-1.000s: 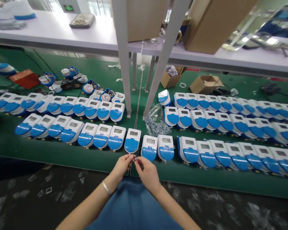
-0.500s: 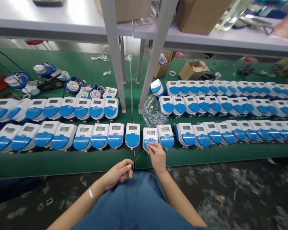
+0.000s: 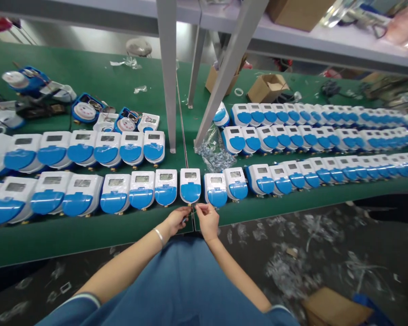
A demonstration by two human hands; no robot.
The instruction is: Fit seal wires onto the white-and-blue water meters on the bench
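Note:
Long rows of white meters with blue lids lie on a green bench (image 3: pixel 88 235). My left hand (image 3: pixel 177 219) and my right hand (image 3: pixel 206 218) meet at the bench's front edge, just below one meter (image 3: pixel 190 185) in the front row. Both hands are pinched, fingertips close together, on something thin I cannot make out, possibly a fine wire. A bangle circles my left wrist. The neighbouring meter (image 3: pixel 216 190) lies just above my right hand.
Opened meters with exposed dials (image 3: pixel 85 111) lie at the back left. A clear bag of small metal parts (image 3: pixel 214 154) sits by grey frame legs (image 3: pixel 168 77). Small cardboard boxes (image 3: pixel 267 88) stand behind. Plastic scraps and a carton (image 3: pixel 333 308) litter the floor.
My right hand has come back down from the meter's blue lid to the bench edge, and my left hand has moved up to meet it. The view has tilted downward.

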